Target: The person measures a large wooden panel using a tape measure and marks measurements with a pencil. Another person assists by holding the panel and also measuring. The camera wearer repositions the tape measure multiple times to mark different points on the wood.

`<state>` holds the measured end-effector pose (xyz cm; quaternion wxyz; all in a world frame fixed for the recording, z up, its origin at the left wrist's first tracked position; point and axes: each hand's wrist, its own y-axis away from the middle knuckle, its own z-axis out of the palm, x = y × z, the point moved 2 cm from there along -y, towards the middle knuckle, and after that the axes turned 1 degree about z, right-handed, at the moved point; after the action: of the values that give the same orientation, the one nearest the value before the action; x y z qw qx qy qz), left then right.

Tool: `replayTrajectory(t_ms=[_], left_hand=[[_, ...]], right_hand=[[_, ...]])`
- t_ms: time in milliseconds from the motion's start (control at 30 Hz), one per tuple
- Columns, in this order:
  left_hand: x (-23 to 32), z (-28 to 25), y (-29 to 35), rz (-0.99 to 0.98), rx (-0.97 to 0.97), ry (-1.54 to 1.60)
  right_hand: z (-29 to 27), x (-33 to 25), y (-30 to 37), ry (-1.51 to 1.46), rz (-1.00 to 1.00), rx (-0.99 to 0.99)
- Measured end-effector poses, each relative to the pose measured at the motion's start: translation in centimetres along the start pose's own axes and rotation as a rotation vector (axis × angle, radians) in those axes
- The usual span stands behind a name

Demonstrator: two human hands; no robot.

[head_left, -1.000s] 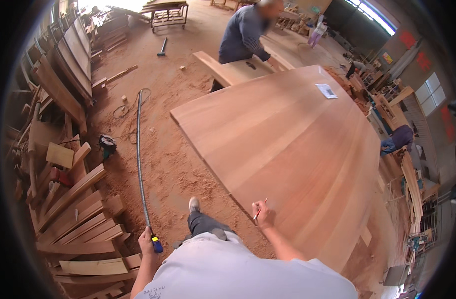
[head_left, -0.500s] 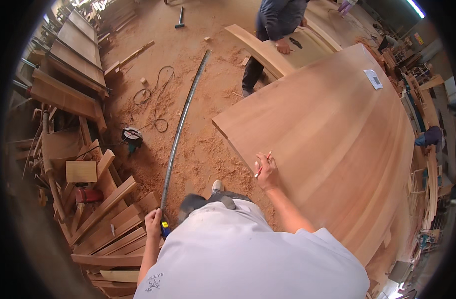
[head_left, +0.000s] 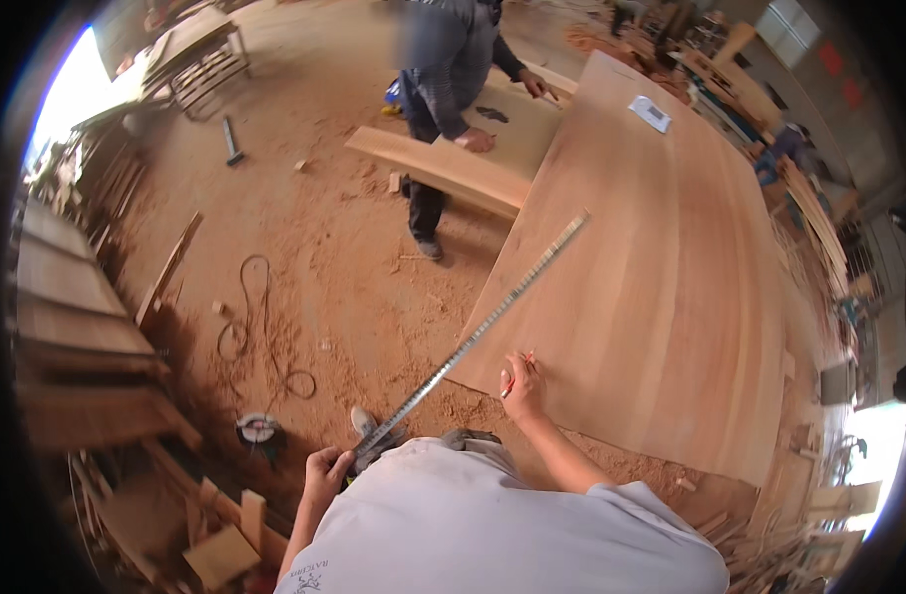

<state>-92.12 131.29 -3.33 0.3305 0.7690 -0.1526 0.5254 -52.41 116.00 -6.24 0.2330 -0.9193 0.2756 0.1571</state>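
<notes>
My left hand [head_left: 326, 469] is closed around the case of a tape measure, most of which the fingers hide. Its long metal blade [head_left: 463, 346] runs out stiffly, away and to the right, the far end over a large wooden panel [head_left: 631, 287]. Cannot tell whether the blade touches the panel. My right hand [head_left: 522, 388] holds a red pencil [head_left: 509, 386] between the fingers and rests at the panel's near left edge. A white paper label [head_left: 650, 113] lies on the panel's far part.
Across the panel's far left, a co-worker [head_left: 443, 89] leans over another board [head_left: 443, 163]. Sawdust covers the floor, with a power cable [head_left: 265, 327], a circular saw [head_left: 259, 430] and a hammer [head_left: 233, 142]. Stacked boards [head_left: 72, 287] stand at left; wood offcuts [head_left: 222, 554] lie near left.
The tape blade has swung right, from above the floor to across the panel's left edge. My left hand has moved toward the right. My view has turned; the right hand still holds the pencil.
</notes>
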Motion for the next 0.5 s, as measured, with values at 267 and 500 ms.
replayTrajectory(t_ms=[267, 500], left_hand=[[5.1, -9.9, -15.8, 0.122, -0.39, -0.249], [9.7, -8.6, -27.8, 0.239, -0.597, -0.369]], right_hand=[[2.8, -3.1, -0.1, 0.188, 0.284, 0.164], [4.2, -5.6, -2.1, 0.277, 0.435, 0.256]])
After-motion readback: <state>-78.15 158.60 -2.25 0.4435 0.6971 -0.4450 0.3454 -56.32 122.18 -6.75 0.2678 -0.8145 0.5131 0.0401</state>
